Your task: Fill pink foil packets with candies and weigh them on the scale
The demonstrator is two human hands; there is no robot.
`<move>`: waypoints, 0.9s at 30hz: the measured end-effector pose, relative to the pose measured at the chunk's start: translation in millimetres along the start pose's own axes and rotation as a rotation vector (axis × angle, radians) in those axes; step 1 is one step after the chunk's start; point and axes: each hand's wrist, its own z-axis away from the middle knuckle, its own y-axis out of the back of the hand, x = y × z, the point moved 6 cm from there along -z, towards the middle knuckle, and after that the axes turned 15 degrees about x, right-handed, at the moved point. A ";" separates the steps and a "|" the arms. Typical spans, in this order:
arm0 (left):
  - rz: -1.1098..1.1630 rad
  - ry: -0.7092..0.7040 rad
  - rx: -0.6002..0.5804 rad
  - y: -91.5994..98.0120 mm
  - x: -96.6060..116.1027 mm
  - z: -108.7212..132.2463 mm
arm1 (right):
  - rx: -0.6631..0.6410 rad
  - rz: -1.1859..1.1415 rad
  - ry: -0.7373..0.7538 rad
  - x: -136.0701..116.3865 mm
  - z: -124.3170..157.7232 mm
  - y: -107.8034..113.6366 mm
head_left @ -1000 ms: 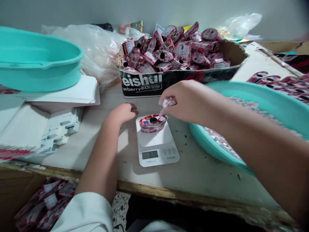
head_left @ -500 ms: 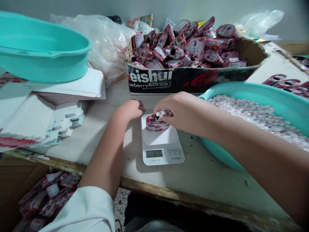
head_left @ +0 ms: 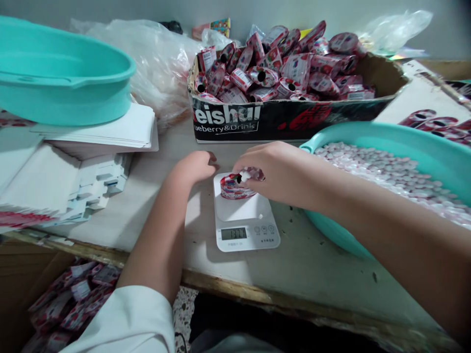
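Note:
A white digital scale (head_left: pixel 243 213) lies on the table with a red and pink printed pouch (head_left: pixel 235 189) on its plate. The pouch's dark opening points up. Over that opening is my right hand (head_left: pixel 267 164), its fingers closed around several small white tablet candies (head_left: pixel 246 175); its fingertips are partly hidden. One loose candy (head_left: pixel 261 216) lies on the plate in front of the pouch. Just left of the scale, my left hand (head_left: pixel 198 165) rests at the table with thumb and finger apart, holding nothing. The scale's display (head_left: pixel 234 233) shows digits.
A turquoise basin (head_left: pixel 316 142) of white candies stands at right. Behind the scale, a black cardboard box (head_left: pixel 287 122) is heaped with pouches. At left, another turquoise basin (head_left: pixel 66 105) sits on folded white cartons (head_left: pixel 95 139). More pouches (head_left: pixel 79 289) lie below the table edge.
Candies have dropped from my right hand, and fewer show between its fingers. A loose one now lies on the plate. The display digits have changed. My left hand has hardly moved.

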 end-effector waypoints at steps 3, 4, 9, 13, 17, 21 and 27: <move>0.005 0.004 -0.001 -0.2 0.5 0.4 | 0.026 -0.037 -0.003 0.9 0.3 1.3; 0.007 0.002 0.001 -0.1 0.7 0.4 | 0.041 -0.050 -0.001 1.9 0.5 1.2; 0.003 -0.013 0.008 1.0 1.9 0.4 | 0.036 -0.085 0.003 6.7 1.4 0.0; -0.006 -0.012 0.004 1.7 2.9 0.5 | 0.024 -0.084 0.006 6.9 3.0 4.2; -0.006 -0.020 0.008 0.3 2.0 -1.1 | 0.058 -0.073 0.039 7.4 5.0 11.7; -0.010 -0.033 0.022 -2.2 -0.9 -3.8 | 0.061 0.002 -0.026 20.5 5.0 13.0; -0.002 -0.060 0.011 -3.2 0.1 -4.5 | -0.021 0.036 -0.019 26.7 5.2 -1.7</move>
